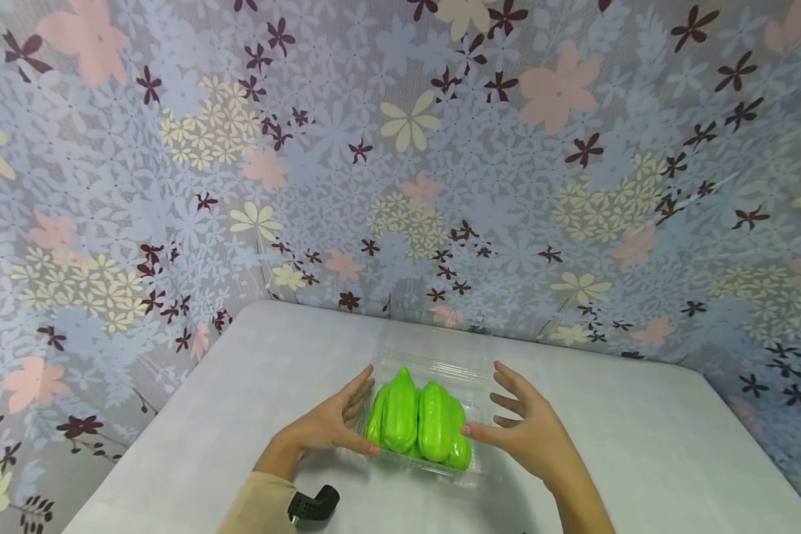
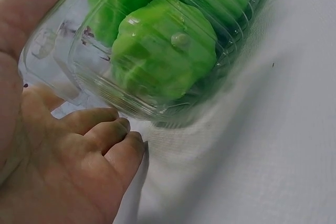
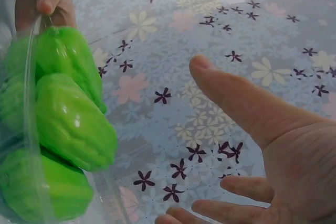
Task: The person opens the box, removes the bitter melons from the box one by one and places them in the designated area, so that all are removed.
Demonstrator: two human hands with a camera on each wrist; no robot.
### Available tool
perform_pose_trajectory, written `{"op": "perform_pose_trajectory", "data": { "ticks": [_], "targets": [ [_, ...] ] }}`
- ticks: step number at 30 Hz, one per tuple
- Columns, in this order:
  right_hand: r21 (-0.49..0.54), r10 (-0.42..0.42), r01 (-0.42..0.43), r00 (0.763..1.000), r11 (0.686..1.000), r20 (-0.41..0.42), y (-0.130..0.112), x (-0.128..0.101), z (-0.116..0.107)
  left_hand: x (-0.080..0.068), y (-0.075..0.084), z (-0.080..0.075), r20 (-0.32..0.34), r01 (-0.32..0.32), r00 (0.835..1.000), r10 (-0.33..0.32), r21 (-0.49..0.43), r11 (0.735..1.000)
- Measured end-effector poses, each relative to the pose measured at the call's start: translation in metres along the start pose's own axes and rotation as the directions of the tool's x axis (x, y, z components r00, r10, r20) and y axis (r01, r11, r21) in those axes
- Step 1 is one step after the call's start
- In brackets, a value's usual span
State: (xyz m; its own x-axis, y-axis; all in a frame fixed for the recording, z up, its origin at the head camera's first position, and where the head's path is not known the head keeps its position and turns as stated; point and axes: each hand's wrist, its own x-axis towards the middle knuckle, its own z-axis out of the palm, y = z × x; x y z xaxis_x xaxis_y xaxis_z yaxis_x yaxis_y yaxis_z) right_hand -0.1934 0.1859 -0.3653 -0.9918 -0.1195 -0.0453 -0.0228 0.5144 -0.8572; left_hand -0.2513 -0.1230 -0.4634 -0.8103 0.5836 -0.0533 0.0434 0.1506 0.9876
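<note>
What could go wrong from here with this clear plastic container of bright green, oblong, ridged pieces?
The clear plastic container's top is open, so the bright green, oblong, ridged pieces could tumble out if it tips.

The spread, bare right hand is apart from the container in its wrist view; a lift by the bare left hand alone might go lopsided.

The see-through wall looks thin and might flex if squeezed hard.

Vegetables (image 1: 399,419) look glossy, the container (image 2: 107,94) clear plastic (ridged), the tabletop (image 1: 193,415) perhaps matt cloth.
</note>
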Motion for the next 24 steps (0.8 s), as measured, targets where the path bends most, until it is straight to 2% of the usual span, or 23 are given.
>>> {"op": "perform_pose_trajectory", "data": {
  "ticks": [6,13,24],
  "targets": [
    [0.072,0.01,-0.013,1.0,0.997,0.029,0.003,0.001,0.009,-0.002,0.001,0.0,-0.002,-0.002,1.0,0.002,-0.001,1.0],
    [0.056,-0.004,0.004,1.0,0.998,0.013,0.004,0.001,0.015,-0.001,0.004,0.0,-0.003,0.002,1.0,-0.002,0.018,1.0],
    [0.066,0.037,-0.038,0.999,0.997,0.024,0.004,0.005,0.034,-0.001,0.002,-0.001,-0.011,0.019,1.0,-0.019,0.025,1.0]
  ]
}}
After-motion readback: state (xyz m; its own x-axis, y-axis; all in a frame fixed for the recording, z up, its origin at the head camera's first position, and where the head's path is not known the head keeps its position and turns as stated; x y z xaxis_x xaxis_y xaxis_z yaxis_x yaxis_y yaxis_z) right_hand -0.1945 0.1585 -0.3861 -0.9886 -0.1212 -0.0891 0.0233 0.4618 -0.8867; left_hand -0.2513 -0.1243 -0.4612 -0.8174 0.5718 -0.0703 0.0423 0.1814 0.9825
